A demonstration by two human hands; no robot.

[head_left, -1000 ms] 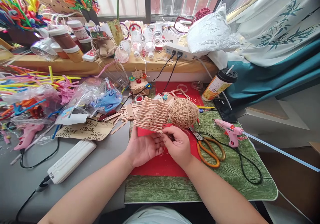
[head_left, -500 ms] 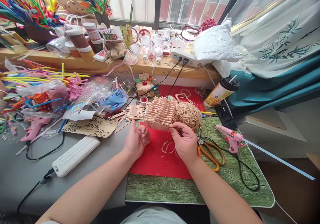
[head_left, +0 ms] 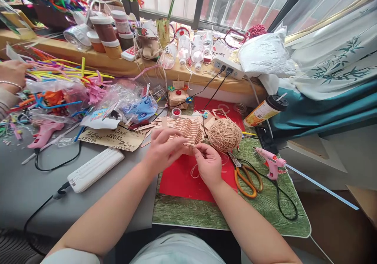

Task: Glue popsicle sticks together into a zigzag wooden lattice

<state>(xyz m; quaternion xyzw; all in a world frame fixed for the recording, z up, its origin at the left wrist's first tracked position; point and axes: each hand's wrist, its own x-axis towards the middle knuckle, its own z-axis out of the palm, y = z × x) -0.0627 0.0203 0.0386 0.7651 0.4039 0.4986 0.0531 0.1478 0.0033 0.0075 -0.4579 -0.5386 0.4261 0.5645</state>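
A ridged craft-stick piece [head_left: 188, 130], light wood with a zigzag top, is in front of me over a red sheet [head_left: 179, 179]. My left hand [head_left: 161, 150] is at its near left side with fingers stretched out, partly covering it. My right hand [head_left: 208, 164] pinches the near right corner between thumb and finger; whether twine is also in the pinch is hidden. A thin twine loop [head_left: 194, 171] lies beside the right hand. Just beyond is a ball of twine [head_left: 225, 134]. Orange-handled scissors [head_left: 249, 181] lie to the right.
A pink glue gun [head_left: 272, 162] with a long glue stick and a lidded cup [head_left: 265, 110] are at the right. Loose craft sticks, sandpaper [head_left: 108, 138] and a white power strip [head_left: 96, 169] lie left. Another person's hand [head_left: 13, 75] reaches into pipe cleaners at far left.
My left hand has opened from a loose curl and moved up against the craft-stick piece. My right hand keeps its pinch. The view has shifted, and the other person's hand has come further into view.
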